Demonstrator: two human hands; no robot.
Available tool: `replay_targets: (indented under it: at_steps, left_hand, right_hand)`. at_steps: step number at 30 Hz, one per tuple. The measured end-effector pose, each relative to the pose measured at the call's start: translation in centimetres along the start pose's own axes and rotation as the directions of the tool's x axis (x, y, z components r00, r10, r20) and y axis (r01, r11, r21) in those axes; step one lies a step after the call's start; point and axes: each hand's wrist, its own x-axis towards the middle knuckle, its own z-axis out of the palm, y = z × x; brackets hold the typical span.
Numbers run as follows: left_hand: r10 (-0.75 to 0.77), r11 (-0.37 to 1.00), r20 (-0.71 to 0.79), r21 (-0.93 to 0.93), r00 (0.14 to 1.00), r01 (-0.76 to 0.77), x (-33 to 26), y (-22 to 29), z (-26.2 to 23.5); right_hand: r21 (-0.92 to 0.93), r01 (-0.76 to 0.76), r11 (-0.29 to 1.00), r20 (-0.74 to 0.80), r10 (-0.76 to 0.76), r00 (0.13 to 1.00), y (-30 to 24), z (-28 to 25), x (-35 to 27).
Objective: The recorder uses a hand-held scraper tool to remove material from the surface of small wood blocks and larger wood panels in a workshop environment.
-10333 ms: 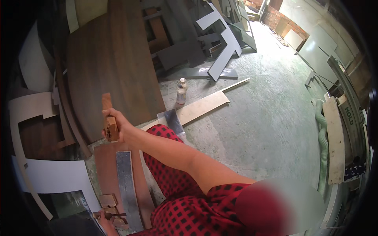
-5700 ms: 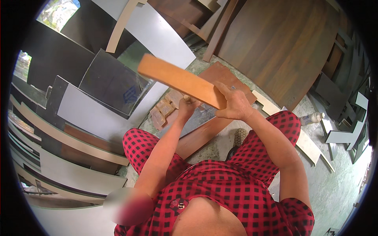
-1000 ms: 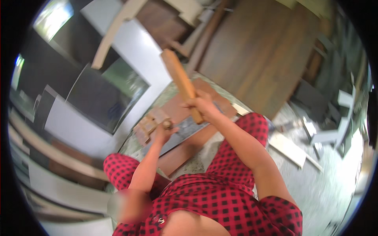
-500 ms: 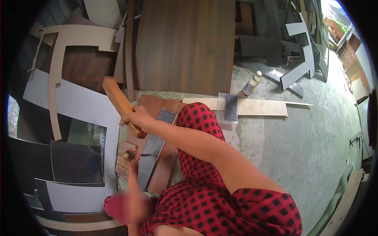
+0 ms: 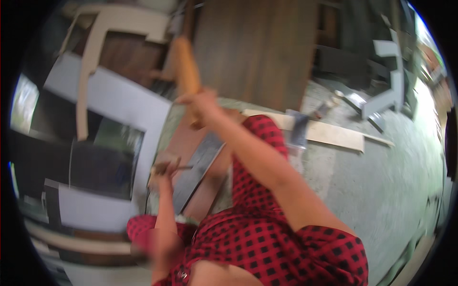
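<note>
My right hand (image 5: 202,102) is wrapped round a thick orange-brown wooden bar (image 5: 186,66), raised and tilted with its far end up. Lower and to the left, my left hand (image 5: 164,170) grips a chisel (image 5: 185,167); its dark blade points right, over a long dark grey strip (image 5: 198,164). Whether the blade tip touches the strip cannot be made out through the blur. The strip lies lengthwise on reddish-brown boards (image 5: 179,145) on the floor. Pale wood pieces (image 5: 153,177) lie beside my left hand, partly covered by it.
A large brown wood panel (image 5: 257,52) stands ahead. A cream plank (image 5: 336,136) with a clear plastic packet (image 5: 299,128) and a bottle (image 5: 327,107) are on the right. Cut-out white and dark sheets (image 5: 109,102) fill the left. My checked knee (image 5: 260,138) rises beside the boards.
The whole view has shifted and blurred. My right hand has lifted the wooden bar farther from the boards and turned it more upright. My left hand keeps its hold on the chisel.
</note>
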Motion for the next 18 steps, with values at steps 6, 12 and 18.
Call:
replay_targets:
  at_steps: [6,12,18]
  left_hand:
    - [0.081,0.993,-0.05,-0.079,0.995,-0.085,0.3,1.0,-0.1]
    - [0.051,0.982,-0.076,-0.178,0.996,-0.064,0.7,-0.5,0.9]
    - [0.054,0.974,-0.06,-0.218,0.997,-0.065,1.5,-1.8,1.7]
  right_hand:
    - [0.047,0.1,0.994,0.204,-0.107,0.973,-0.1,-1.1,-1.1]
    - [-0.057,0.062,0.996,0.28,-0.043,0.959,0.6,-0.9,-1.6]
    - [-0.044,0.1,0.994,0.311,-0.081,0.947,1.2,-0.6,-1.3]
